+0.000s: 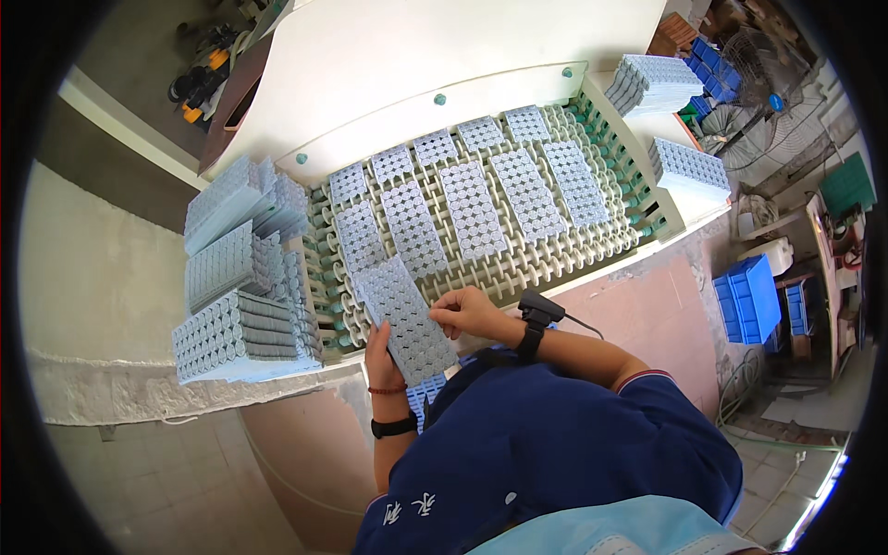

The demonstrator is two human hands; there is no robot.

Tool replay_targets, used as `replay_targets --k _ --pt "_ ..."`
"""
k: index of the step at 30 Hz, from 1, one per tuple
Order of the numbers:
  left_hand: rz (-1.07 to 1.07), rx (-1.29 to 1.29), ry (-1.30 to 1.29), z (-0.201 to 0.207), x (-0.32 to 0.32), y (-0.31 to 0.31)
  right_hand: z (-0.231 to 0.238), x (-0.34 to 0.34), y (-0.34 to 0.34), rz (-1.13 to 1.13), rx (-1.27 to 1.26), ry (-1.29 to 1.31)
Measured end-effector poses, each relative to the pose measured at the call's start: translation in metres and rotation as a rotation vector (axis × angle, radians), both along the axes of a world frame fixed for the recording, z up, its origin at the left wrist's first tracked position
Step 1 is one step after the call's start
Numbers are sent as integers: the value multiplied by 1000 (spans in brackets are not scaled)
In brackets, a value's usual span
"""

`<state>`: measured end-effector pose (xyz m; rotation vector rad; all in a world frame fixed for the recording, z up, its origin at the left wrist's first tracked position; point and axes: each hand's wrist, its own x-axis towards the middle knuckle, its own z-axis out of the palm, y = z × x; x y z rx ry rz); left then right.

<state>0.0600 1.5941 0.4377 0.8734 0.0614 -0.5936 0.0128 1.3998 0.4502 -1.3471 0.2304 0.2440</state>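
A light grey panel of joined round boards (407, 314), likely a circuit-board panel, tilts in front of me over the near left edge of the roller conveyor (518, 268). Wrapped round its lower left edge is my left hand (381, 359), the thumb lying along the rim. My right hand (465, 313) is closed, thumb and fingertips pinched at the panel's right edge. Behind it, similar panels (472, 211) lie flat in two rows on the white rollers. My left hand hides part of the held panel's side.
Stacks of panels (242, 333) stand on the conveyor's left ledge. Two more stacks, one farther back (652, 81) and one nearer (689, 171), rest at the right. A blue crate (747, 298) is on the right, below a wire fan guard (763, 69). A white hood (444, 46) rises behind the rollers.
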Motion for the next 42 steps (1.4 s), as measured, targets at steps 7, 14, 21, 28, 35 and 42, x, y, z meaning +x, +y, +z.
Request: replay_targets --k 7,14,21,28,35,42 --pt "-14 -26 -7 5 -4 1 -1 -1 9 3 -32 -15" --pt "-12 27 -38 -2 0 -1 -7 -3 4 10 -52 43" --pt "13 -48 5 -4 -2 8 -8 -1 10 9 -93 74" --pt "20 -5 16 6 -6 9 -3 -2 12 31 -111 40" --pt "28 24 -61 -2 0 8 10 -4 15 6 -120 50" --pt "62 141 -96 -8 2 5 12 0 13 41 -146 96"
